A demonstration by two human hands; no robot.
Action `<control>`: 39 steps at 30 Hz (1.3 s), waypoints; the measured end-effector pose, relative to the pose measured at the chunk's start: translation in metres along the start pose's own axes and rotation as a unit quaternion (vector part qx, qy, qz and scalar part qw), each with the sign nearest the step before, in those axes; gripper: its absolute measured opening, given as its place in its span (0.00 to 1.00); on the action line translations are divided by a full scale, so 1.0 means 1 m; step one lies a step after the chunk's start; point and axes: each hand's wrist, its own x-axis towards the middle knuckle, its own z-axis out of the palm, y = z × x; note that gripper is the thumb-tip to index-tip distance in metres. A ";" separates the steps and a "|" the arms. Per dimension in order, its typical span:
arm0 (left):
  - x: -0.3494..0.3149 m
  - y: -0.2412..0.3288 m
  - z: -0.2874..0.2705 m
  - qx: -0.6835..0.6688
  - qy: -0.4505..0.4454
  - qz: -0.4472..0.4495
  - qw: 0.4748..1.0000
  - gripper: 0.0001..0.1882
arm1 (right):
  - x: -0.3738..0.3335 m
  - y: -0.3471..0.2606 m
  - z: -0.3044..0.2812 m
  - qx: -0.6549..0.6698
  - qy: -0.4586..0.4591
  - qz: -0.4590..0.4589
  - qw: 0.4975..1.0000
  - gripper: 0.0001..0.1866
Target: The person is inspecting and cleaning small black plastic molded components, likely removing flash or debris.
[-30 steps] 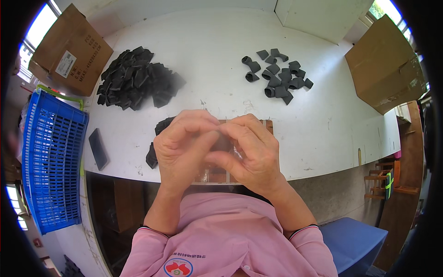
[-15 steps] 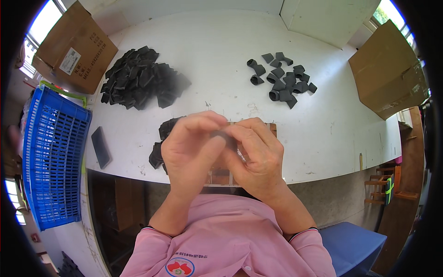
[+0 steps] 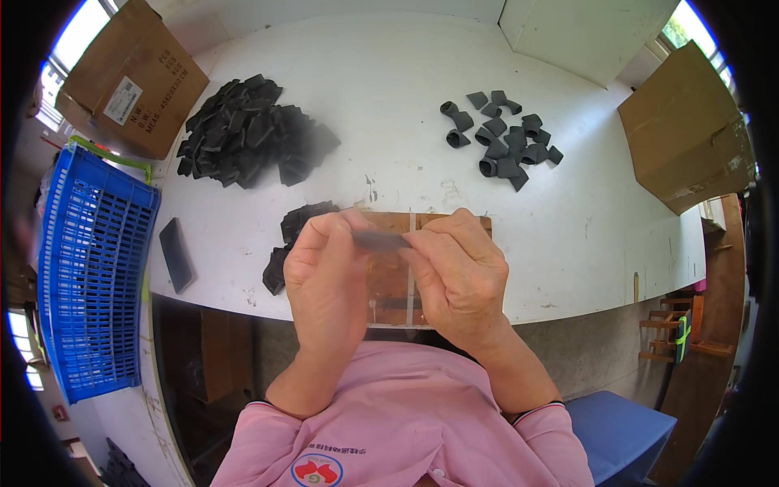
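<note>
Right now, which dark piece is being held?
The blurred dark piece between left hand and right hand; heaped pieces and scattered pieces lie on the white table.

white table [image 3: 568,243] | bright window [image 3: 79,36], upper left | blue stool [image 3: 621,430], lower right

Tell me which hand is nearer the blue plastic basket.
Left: the left hand is to the right of the blue plastic basket; the right hand lies farther right.

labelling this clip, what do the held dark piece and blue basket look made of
The dark piece may be fabric or foam rubber: matte, no shine, though blurred. The blue basket seems plastic, slightly glossy, judging by its evenly slotted walls.
</note>
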 end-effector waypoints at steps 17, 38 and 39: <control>0.050 -0.067 -0.087 0.797 0.040 0.115 0.592 0.17 | -0.020 0.030 -0.020 0.257 0.030 0.418 0.871 0.09; 0.002 -0.009 -0.054 0.231 0.035 -0.163 0.958 0.03 | -0.042 -0.015 0.009 0.182 -0.053 0.254 0.948 0.07; -0.006 -0.007 -0.050 0.219 -0.004 -0.147 0.965 0.03 | -0.041 -0.018 0.009 0.182 -0.055 0.253 0.949 0.07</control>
